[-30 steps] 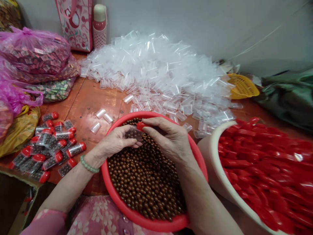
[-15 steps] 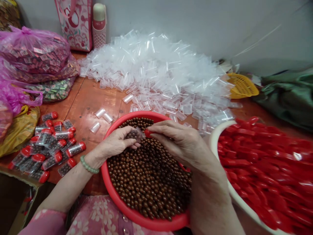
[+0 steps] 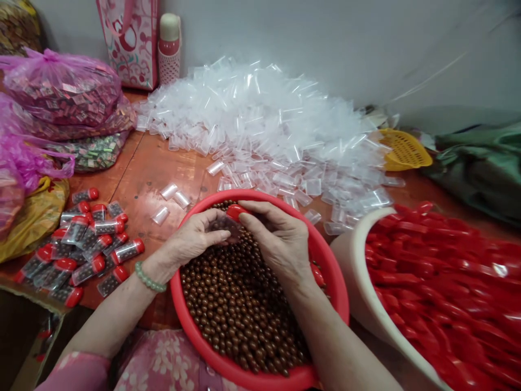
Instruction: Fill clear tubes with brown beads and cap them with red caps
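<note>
Over a red basin [image 3: 260,196] of glossy brown balls [image 3: 240,315], my two hands meet. My left hand [image 3: 199,234] is closed around a small clear tube [image 3: 228,225] with dark balls inside. Between the fingers and thumb of my right hand [image 3: 277,239] is a red cap [image 3: 236,212], against the tube's open end; whether it is seated I cannot tell. Another red piece [image 3: 317,275] lies on the balls near my right wrist. Filled tubes with red caps [image 3: 95,225] lie in a heap on the left.
A big pile of clear tubes [image 3: 260,114] covers the back of the table [image 3: 130,179]. A white tub [image 3: 358,255] of red plastic pieces [image 3: 448,288] stands right, near a yellow basket [image 3: 402,152]. Filled purple bags [image 3: 69,92], a carrier bag [image 3: 134,49] and a bottle [image 3: 169,51] are back left.
My right hand has moved left and inward, bringing the red cap from beside the tube onto its end. My left hand stays around the tube. The view has shifted slightly.
</note>
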Available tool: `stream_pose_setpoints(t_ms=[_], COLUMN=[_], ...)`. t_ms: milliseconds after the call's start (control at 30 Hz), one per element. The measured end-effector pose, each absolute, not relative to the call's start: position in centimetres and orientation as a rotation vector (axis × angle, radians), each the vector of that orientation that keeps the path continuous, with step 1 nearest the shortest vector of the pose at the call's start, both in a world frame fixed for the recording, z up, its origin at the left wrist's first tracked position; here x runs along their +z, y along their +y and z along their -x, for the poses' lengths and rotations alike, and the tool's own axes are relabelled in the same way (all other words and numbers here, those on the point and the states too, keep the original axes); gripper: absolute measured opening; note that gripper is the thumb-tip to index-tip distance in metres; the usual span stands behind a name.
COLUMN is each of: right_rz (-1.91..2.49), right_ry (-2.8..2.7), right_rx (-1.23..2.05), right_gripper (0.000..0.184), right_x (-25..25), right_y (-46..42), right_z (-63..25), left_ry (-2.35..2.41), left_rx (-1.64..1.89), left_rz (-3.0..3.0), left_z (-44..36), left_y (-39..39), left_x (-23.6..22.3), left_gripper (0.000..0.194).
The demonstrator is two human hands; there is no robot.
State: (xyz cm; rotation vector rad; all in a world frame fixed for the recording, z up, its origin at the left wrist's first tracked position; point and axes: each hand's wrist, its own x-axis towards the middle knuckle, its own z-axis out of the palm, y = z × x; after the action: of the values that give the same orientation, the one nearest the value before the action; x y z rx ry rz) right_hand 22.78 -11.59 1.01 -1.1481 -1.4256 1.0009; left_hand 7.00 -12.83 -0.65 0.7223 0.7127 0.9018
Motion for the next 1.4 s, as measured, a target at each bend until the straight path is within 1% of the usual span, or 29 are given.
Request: stream_pose_setpoints(t_ms=[100, 333, 500, 700, 800, 933, 1000, 1033, 1133, 1200, 1233, 1300, 1400], right_rz=[1.155, 1.123, 1.125, 1.150, 1.144, 1.109, 1.079, 1.057, 0.959, 0.914, 0.907, 0.913, 0.935], right_ry=[-1.441, -1.359, -1.280, -1.174, -1.173, -1.301, -1.471, -1.579, -1.877, -2.011, -2.059, -2.124, -2.133], right_rx=[0.970, 0.884, 0.853, 0.908, 0.881, 0.736, 0.629, 0.567, 0.382, 0.297, 0.257, 0.173, 0.068], right_gripper=[0.016, 0.013, 0.011, 0.011, 0.010, 0.007, 0.014, 0.022, 0.058, 0.076, 0.080, 0.082, 0.074], right_x=[0.6, -0.4, -0.6, -0.8, -1.1, -1.8, -2.3, -2.4, -2.5, -2.3, -2.1, -2.0, -1.8], right_y=[-11.8, -12.1, -12.3, -12.3, -12.4, -12.4, -12.3, -12.2, -11.9, -11.6, -11.5, -11.4, -11.5], right_z=[-22.4, -21.5, -20.7, -20.6, -20.2, -20.0, -20.3, -20.6, -21.3, -21.5, -21.5, -21.5, -21.3], left_ry=[0.734, 0.808, 0.842, 0.964, 0.890, 0.817, 0.786, 0.770, 0.723, 0.672, 0.644, 0.606, 0.578], left_rx=[0.897, 0.873, 0.871, 0.895, 0.876, 0.906, 0.969, 1.005, 1.034, 0.984, 0.962, 0.948, 0.953], left_rz=[-0.739, -0.947, -0.993, -1.173, -1.071, -0.892, -0.835, -0.802, -0.681, -0.606, -0.579, -0.549, -0.542], left_z=[-6.9, -6.8, -7.1, -7.5, -7.3, -7.1, -7.0, -7.0, -6.9, -6.8, -6.7, -6.5, -6.6], left_y=[-12.8, -12.7, -12.8, -13.0, -12.9, -13.1, -13.1, -13.1, -13.0, -12.9, -12.9, -12.8, -12.7], left_x=[-0.8, -0.4, -0.5, -1.0, -0.9, -0.8, -0.9, -1.0, -1.2, -1.2, -1.2, -1.0, -0.9], left_gripper=[0.030, 0.013, 0.011, 0.011, 0.013, 0.015, 0.019, 0.022, 0.030, 0.035, 0.038, 0.038, 0.036])
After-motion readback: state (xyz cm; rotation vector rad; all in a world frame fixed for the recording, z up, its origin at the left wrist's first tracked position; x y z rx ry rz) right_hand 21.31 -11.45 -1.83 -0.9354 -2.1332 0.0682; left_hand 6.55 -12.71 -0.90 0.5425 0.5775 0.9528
